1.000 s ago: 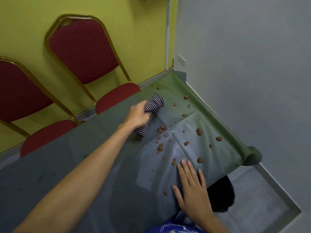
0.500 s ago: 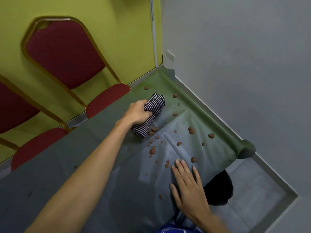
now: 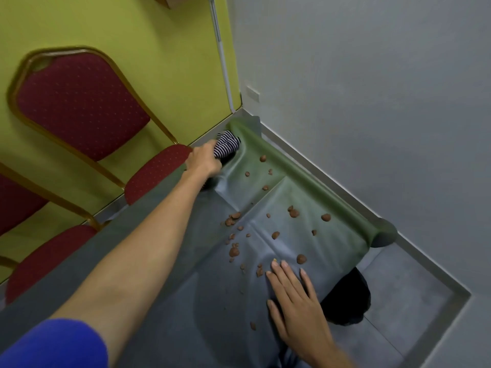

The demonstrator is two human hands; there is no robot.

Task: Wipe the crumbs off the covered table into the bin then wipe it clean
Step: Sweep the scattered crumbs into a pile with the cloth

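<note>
My left hand (image 3: pixel 206 162) grips a bunched navy-and-white striped cloth (image 3: pixel 226 146) at the far corner of the table, whose grey-green plastic cover (image 3: pixel 164 274) ends in a roll along the right edge. Several brown crumbs (image 3: pixel 235 252) lie scattered over the cover between my two hands, some near the roll. Flat on the cover at the near edge rests my right hand (image 3: pixel 295 298), fingers spread, holding nothing. Below that edge, partly hidden by the table, a black bin (image 3: pixel 345 301) stands on the floor.
Two red padded chairs (image 3: pixel 79 102) with gold frames stand against the yellow-green wall at the table's far side. A grey wall (image 3: pixel 372 102) runs close along the right. Grey floor tiles (image 3: pixel 414 301) show past the table's end.
My left hand has carried the striped cloth away from the crumbs to the far corner of the cover. My right hand has stayed flat in place.
</note>
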